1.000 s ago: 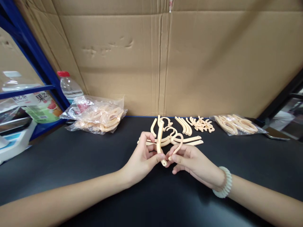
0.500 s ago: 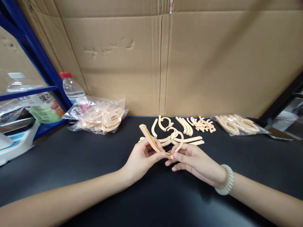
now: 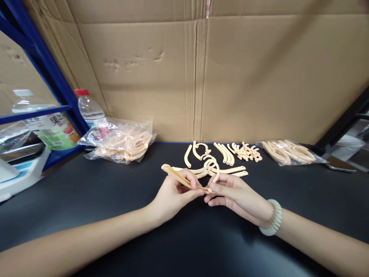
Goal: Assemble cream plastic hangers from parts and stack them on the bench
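Note:
Both my hands meet over the black tabletop (image 3: 86, 200). My left hand (image 3: 173, 194) pinches a long, slightly curved peach plastic strip (image 3: 180, 177) that points up and to the left. My right hand (image 3: 233, 194), with a pale bead bracelet (image 3: 272, 223) at the wrist, grips a hook-shaped peach piece (image 3: 215, 172) whose lower end touches the strip's near end between my fingertips. Just behind my hands lie more loose peach strips and hooks (image 3: 219, 159).
A clear bag of peach parts (image 3: 121, 142) lies at the back left, another bag (image 3: 290, 152) at the back right. A water bottle (image 3: 86, 107) stands by a blue shelf frame (image 3: 43, 69). A cardboard wall (image 3: 201, 77) closes the back. A phone (image 3: 340, 164) lies far right.
The long strip in my left hand has swung from nearly upright down to the left, until it lies almost flat. My right hand keeps the hook at the strip's end.

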